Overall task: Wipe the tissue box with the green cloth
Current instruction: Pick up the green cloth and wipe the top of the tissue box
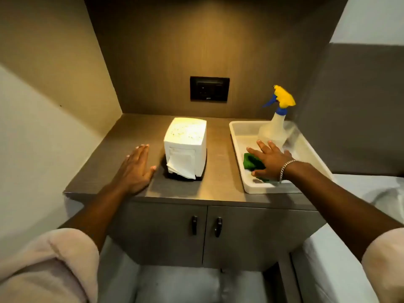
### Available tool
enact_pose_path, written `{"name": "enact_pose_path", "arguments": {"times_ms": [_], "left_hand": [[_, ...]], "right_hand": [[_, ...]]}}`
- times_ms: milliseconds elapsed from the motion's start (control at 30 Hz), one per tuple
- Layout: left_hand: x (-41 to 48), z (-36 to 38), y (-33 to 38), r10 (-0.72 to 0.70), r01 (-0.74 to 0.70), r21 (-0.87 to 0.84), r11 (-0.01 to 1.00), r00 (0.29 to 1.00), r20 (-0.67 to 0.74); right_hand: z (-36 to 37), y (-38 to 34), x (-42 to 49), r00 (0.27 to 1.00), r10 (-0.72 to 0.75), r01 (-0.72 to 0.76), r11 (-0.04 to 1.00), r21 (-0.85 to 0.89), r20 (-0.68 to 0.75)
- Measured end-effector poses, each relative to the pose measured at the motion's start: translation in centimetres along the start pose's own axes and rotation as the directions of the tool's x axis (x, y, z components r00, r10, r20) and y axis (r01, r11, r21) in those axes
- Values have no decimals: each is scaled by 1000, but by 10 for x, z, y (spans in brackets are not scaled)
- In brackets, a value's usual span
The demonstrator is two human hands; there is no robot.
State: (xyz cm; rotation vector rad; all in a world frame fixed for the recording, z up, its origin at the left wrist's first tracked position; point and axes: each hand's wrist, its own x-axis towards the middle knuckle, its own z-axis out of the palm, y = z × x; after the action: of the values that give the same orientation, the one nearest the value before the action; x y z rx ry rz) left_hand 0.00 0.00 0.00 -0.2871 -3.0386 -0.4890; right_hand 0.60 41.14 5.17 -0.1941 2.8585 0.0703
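Task looks barely started, judging by how things lie. Tissue box (185,145) stands upright on the counter (218,184), roughly centre, w/ a tissue hanging out of its front slot; nothing touches it. Green cloth (251,164) lies in the white tray (238,132) at the right end of the counter, well apart from the box, near the tray's front edge. Spray bottle (274,127) w/ yellow trigger stands at the tray's back, behind the cloth.

Right hand (270,160) is over the cloth, fingers spread, palm down, covering its right part. Fingers aren't curled round it, so it reads as a reach or a flat press, not a grip yet; can't tell for sure if the palm is in contact. Left hand (136,169) is flat & empty, fingers together, on or just above the counter just beside the box's left side, not touching it.

Done so far: nothing on the box that shows. Left: grab cloth, bring it across to the box, wipe top & sides, prob w/ the left hand steadying it
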Motion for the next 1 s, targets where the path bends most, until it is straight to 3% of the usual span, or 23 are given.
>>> {"name": "enact_pose_path", "arguments": {"times_ms": [67, 167, 367, 567, 633, 700, 800, 900, 1000], "left_hand": [[5, 10, -11, 2, -6, 73, 997, 998, 57], [5, 25, -24, -26, 9, 159, 987, 994, 102], [9, 29, -26, -12, -19, 245, 969, 992, 124], [6, 24, -23, 0, -27, 222, 975, 992, 122], [6, 23, -25, -1, -22, 165, 986, 991, 136], [9, 11, -22, 17, -11, -44, 999, 989, 148], [25, -23, -7, 112, -99, -322, 942, 994, 20], [48, -62, 18, 274, -268, -381, 885, 961, -40], [72, -89, 36, 406, -345, -363, 866, 908, 104]], "right_hand": [[7, 6, 9, 992, 8, -10, 1000, 14, 123], [17, 10, 9, 984, -3, -2, 1000, 24, 180], [21, 13, 10, 996, -22, 13, 995, 101, 91], [22, 13, 8, 997, -22, 35, 986, 165, -77], [18, 12, 3, 993, 5, 30, 958, 286, -120], [7, 12, -4, 979, 52, 44, 891, 452, -197], [-24, 5, -14, 910, 105, 144, 829, 540, -402], [-62, -30, -20, 855, 40, 312, 757, 574, -517], [-88, -71, -18, 826, -85, 440, 714, 544, -557]]}}
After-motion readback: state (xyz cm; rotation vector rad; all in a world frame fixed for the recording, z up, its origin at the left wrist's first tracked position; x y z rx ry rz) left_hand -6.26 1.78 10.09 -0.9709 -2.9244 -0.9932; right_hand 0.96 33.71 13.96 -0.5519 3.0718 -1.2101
